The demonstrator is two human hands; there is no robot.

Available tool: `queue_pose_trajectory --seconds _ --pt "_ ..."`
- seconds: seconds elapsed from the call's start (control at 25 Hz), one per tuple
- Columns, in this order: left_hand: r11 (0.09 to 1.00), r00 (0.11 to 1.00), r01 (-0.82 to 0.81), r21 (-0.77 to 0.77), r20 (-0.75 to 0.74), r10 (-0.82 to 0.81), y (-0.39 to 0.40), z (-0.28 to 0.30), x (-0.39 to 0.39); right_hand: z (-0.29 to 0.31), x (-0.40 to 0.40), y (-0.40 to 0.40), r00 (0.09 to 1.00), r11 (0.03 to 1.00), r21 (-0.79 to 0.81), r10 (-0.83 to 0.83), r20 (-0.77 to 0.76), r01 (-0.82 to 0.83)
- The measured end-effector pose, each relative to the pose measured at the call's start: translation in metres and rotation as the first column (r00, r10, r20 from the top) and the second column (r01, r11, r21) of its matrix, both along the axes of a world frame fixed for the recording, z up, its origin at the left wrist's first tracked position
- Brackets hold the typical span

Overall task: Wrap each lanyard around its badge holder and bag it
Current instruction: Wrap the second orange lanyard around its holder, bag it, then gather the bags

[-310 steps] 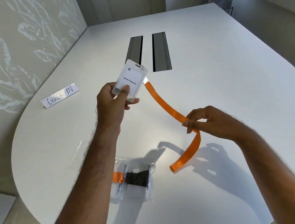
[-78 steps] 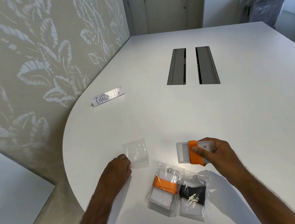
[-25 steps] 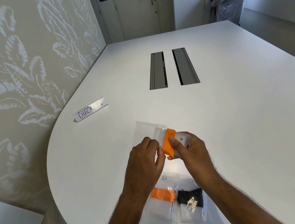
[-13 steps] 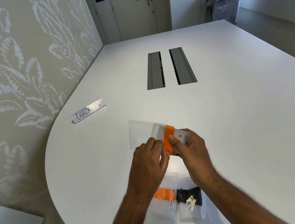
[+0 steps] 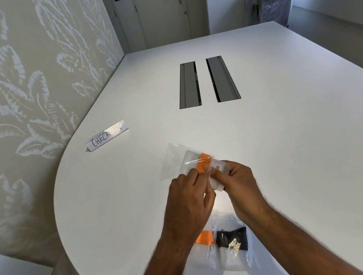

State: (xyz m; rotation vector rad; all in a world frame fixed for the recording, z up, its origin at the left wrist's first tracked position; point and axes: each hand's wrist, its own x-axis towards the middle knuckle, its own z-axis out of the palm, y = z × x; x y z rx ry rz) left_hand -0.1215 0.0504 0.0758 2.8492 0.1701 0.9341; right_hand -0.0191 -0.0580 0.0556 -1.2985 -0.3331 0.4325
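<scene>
1. My left hand and right hand are held close together above the near part of the white table, fingertips almost meeting.
2. My right hand grips the near end of the badge holder, fingers curled round it from the right.
3. The orange lanyard is wound round the middle of that holder as a band, just beyond my fingertips.
4. My left hand pinches the near edge of the clear plastic bag at its mouth, thumb and fingers pressed together on the film.
5. The far end of the holder and the orange band sit inside the bag's mouth; the end I grip is outside it.
6. The rest of the bag stretches away from my hands, up and to the left, off the table surface.
7. Below my wrists, near the table edge, lie two filled bags side by side: the bagged orange badge, partly hidden under my left forearm, and the bagged black badge to its right.
8. Farther off on the left stands a folded "CHECK-IN" sign, well apart from my hands.
9. Two grey cable hatches lie in the table's middle.
</scene>
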Motion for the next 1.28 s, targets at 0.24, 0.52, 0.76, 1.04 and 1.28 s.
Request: queue_pose_trajectory --seconds 0.24,0.52,0.76,1.04,1.28 --pt "0.998 0.999 -0.034 0.057 0.024 0.032 -0.005 0.004 0.004 -0.002 -0.002 -0.001 0.987 0.991 0.119 -0.034 -0.155 0.053" --pt "1.0 0.999 -0.029 0.008 0.027 0.029 -0.011 -0.003 0.003 0.0 0.001 -0.001 0.995 0.989 0.131 -0.057 -0.086 0.068" --pt "1.0 1.0 0.007 -0.01 0.007 -0.007 -0.011 -0.004 0.006 -0.001 -0.004 -0.001 0.995 0.992 0.124 -0.007 -0.101 0.019" --pt "1.0 0.999 -0.013 0.002 0.029 0.013 -0.005 -0.002 0.007 0.001 0.01 -0.014 0.963 0.952 0.148 0.266 0.033 -0.268" --pt "0.999 0.998 0.05 0.006 -0.039 -0.05 -0.005 -0.004 0.005 0.005 0.021 -0.021 0.986 0.99 0.003 0.138 0.097 -0.139"
